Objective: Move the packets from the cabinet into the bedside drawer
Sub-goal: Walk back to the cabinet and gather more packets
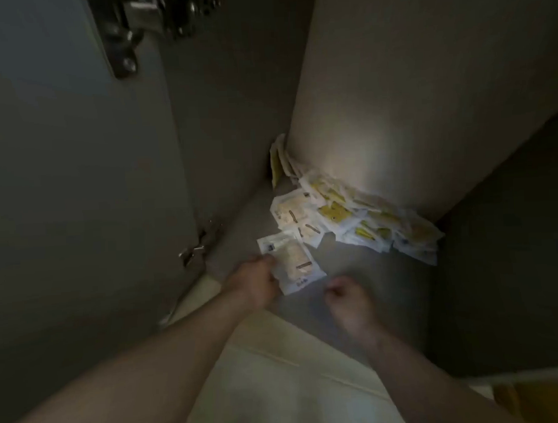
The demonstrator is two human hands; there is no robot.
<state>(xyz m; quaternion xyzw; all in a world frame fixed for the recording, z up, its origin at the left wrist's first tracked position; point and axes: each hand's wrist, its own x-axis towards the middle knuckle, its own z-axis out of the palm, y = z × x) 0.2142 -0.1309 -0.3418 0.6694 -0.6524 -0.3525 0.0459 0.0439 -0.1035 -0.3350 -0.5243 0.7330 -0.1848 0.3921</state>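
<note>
— Our forearms point(134, 371) come first, both bare, reaching in from the bottom edge over a pale floor point(279, 387).

— And where do we have our left hand point(255, 284)?

— Just in front of the pile of packets point(351, 217), fingers curled round the near-left edge of one white packet point(294, 261) (beige middle, a dark bar printed on it). The packet's far corner reaches the front of the pile; we cannot tell whether they touch.

— Our right hand point(345, 296)?

— Also in front of the pile, right of the held packet and apart from it. The fingers are curled in and we see nothing in them, though the hand is blurred.

— How does the pile itself sit?

— On the grey cabinet shelf point(354, 272), heaped against the pale wall point(394, 110) behind it. We see white and yellow sachets overlapping, and at the pile's far-left end a few packets stand on edge in the corner.

— Anything left of the pile?

— The cabinet door point(78, 188) stands open there, with one metal hinge point(194, 248) low down and another (larger in view) at the top.
</note>
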